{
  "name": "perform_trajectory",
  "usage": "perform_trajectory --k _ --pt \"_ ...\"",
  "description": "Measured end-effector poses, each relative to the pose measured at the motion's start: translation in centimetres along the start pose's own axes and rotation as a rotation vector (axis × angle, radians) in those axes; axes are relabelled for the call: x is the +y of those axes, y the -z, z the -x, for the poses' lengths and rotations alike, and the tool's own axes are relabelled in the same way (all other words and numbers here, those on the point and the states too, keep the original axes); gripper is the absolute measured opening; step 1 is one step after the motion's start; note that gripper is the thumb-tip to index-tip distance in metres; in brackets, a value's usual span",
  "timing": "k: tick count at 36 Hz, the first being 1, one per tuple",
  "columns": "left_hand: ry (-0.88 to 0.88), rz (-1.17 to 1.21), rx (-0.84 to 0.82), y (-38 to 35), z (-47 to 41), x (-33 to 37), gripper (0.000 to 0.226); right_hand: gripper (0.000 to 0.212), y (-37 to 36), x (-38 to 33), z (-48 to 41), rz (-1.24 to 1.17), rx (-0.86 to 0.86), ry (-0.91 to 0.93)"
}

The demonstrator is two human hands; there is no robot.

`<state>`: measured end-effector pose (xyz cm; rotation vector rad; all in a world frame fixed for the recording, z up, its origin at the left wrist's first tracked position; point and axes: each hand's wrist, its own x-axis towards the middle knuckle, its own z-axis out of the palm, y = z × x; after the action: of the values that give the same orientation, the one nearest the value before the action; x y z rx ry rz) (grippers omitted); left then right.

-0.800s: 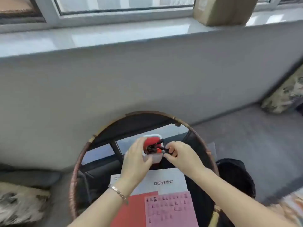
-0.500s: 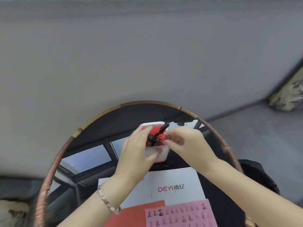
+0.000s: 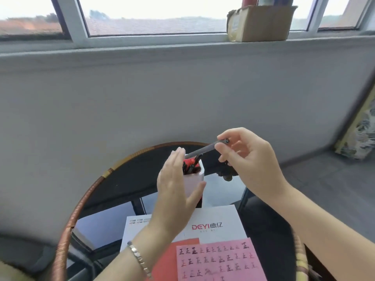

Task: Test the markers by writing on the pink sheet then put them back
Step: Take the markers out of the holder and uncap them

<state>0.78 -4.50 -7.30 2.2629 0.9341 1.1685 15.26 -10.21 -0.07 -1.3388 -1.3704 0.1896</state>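
A grey marker (image 3: pixel 203 151) is pinched near its upper end between the thumb and the forefinger of the right hand (image 3: pixel 250 165). The marker is held tilted, with its lower end at the mouth of the white pen holder (image 3: pixel 196 180); whether this end is already inside cannot be told, because it is hidden by the left fingertips (image 3: pixel 178 154). The left hand (image 3: pixel 175 193) is kept spread, its straight fingers laid against the left side of the holder and the thumb laid across its front. Several black and red markers (image 3: pixel 190 166) are seen standing in the holder.

The holder is placed on the round glass counter (image 3: pixel 85 197). Nearer to the person a white booklet (image 3: pixel 221 218) is laid, and upon it a red sheet (image 3: pixel 168 260) and the pink sheet (image 3: pixel 223 262), on which rows of written characters are seen. A cardboard box (image 3: pixel 260 24) is placed on the window sill.
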Motion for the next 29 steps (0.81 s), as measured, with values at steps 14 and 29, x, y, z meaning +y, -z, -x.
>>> perform_trajectory --k 14,29 --pt "-0.043 0.116 -0.367 1.0 2.6 6.9 0.023 0.011 1.4 -1.8 6.7 -0.407 -0.208 -0.456" --pt "0.043 0.097 -0.465 -0.7 4.7 8.0 0.014 0.022 2.0 -0.4 9.8 -0.454 -0.09 -0.528"
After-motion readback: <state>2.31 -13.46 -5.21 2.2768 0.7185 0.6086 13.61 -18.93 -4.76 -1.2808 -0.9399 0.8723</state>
